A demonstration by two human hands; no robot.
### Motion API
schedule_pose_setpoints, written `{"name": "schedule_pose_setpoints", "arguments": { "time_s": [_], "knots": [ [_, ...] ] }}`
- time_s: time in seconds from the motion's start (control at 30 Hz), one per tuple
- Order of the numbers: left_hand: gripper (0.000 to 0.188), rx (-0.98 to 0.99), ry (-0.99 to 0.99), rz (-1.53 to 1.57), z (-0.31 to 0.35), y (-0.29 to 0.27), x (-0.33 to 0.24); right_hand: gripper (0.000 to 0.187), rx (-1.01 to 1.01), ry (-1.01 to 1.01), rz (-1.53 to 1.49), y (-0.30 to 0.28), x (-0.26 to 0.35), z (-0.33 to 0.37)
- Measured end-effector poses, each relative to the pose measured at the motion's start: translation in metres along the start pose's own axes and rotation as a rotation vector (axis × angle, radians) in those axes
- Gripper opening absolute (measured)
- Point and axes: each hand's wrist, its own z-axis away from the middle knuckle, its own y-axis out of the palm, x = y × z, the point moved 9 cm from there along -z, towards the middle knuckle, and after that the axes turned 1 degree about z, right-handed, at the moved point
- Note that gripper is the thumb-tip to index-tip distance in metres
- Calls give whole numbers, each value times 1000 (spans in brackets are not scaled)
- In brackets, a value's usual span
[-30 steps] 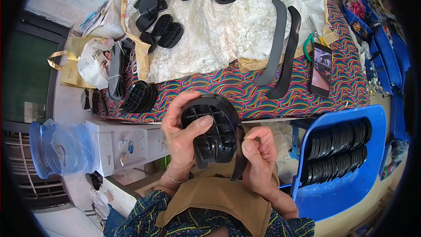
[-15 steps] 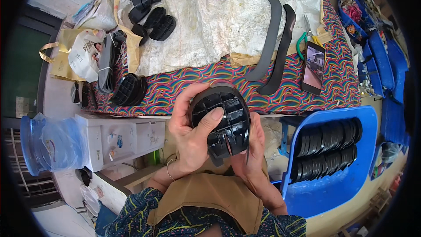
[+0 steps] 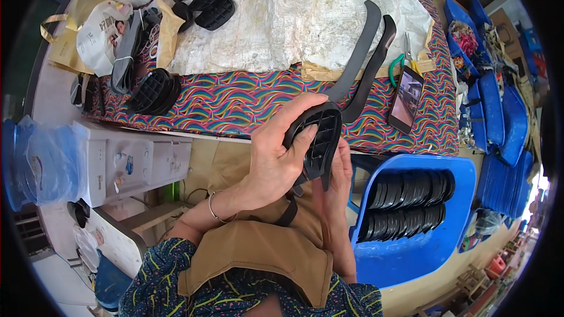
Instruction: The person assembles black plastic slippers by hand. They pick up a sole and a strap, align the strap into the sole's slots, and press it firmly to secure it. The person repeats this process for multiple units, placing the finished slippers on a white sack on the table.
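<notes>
Before my body I hold up a rounded black plastic piece (image 3: 322,144) with a grid of ribs on its face, now tilted partly edge-on. My left hand (image 3: 271,155) is closed round it, thumb pressed on the ribs and fingers over the upper edge. My right hand (image 3: 336,185) grips its lower right side, with several fingers partly hidden behind it. Below the piece dangles a dark strip (image 3: 288,211); whether it is joined to the piece I cannot tell. Past my hands, a grey curved strip (image 3: 357,53) and a black one (image 3: 371,70) lie on the table.
A phone (image 3: 406,100) and green-and-yellow-handled scissors (image 3: 406,53) lie right of the strips. Similar black pieces (image 3: 216,13) rest on the white sheet (image 3: 258,35); more are stacked (image 3: 154,91) at left. Rows of black pieces fill part of the blue bin (image 3: 399,264) at right.
The black plastic piece has turned from facing me to partly edge-on, with both hands still on it. The dark strip now hangs into sight below. My view has shifted, moving the surroundings left.
</notes>
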Motion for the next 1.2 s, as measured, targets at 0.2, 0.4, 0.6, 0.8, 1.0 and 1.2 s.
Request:
{"name": "schedule_pose_setpoints", "arguments": {
  "time_s": [0.2, 0.4, 0.6, 0.8, 1.0, 1.2],
  "knots": [
    [34, -4, 86, -102, -1, 0, -8, 39, 29, -165, 597, 6, 36, 23],
    [34, -4, -48, -2, -4, -6, 0, 39, 164, -90, 1006, 22, 35, 39],
    [36, -15, -125, 119, -2, -8, 12, 43, 56, -123, 1051, 32, 35, 50],
    [36, -27, -33, 112, -1, -19, 5, 54, 51, -196, 409, 22, 53, 31],
    [34, -45, -25, 125, 5, -18, -2, 43, 104, -175, 662, 34, 54, 29],
    [32, -28, -33, 118, 12, -13, 0, 33, 33, -335, 1022, 24, 50, 29]
  ]
}}
